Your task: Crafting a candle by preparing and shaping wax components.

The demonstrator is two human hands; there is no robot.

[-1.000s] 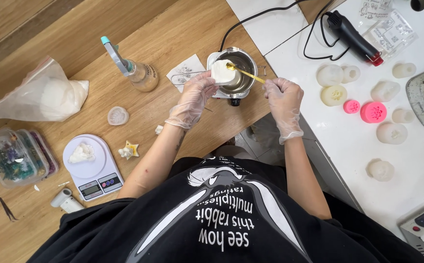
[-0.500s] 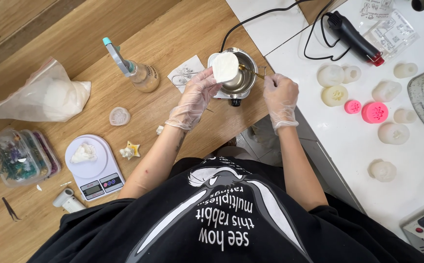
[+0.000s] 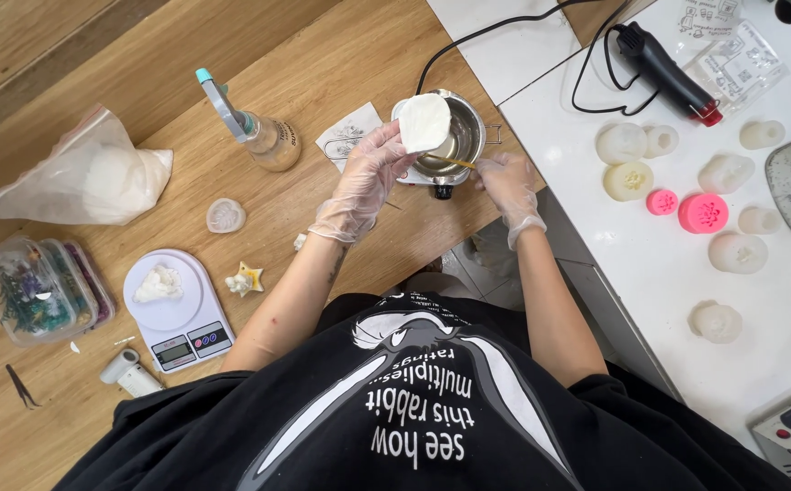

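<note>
My left hand [image 3: 365, 177], in a clear glove, holds a white cup-shaped mould [image 3: 424, 123] tilted over a small metal pot [image 3: 467, 133] that sits on a little heater at the wooden table's right edge. My right hand [image 3: 507, 180], also gloved, pinches a thin yellow stick [image 3: 455, 162] whose far end reaches into the pot. The pot's contents look pale and liquid, partly hidden by the mould.
On the wooden table: a glass bottle with thermometer [image 3: 264, 136], a plastic bag of white flakes [image 3: 95, 182], a digital scale [image 3: 175, 309], a clear box [image 3: 36, 291], a small star [image 3: 248, 279]. On the white table: heat gun [image 3: 664, 68], white and pink moulds [image 3: 703, 214].
The white mould stays tilted over the pot, shifting only slightly. My right hand has dropped lower and nearer, bringing the stick down to the pot's near rim.
</note>
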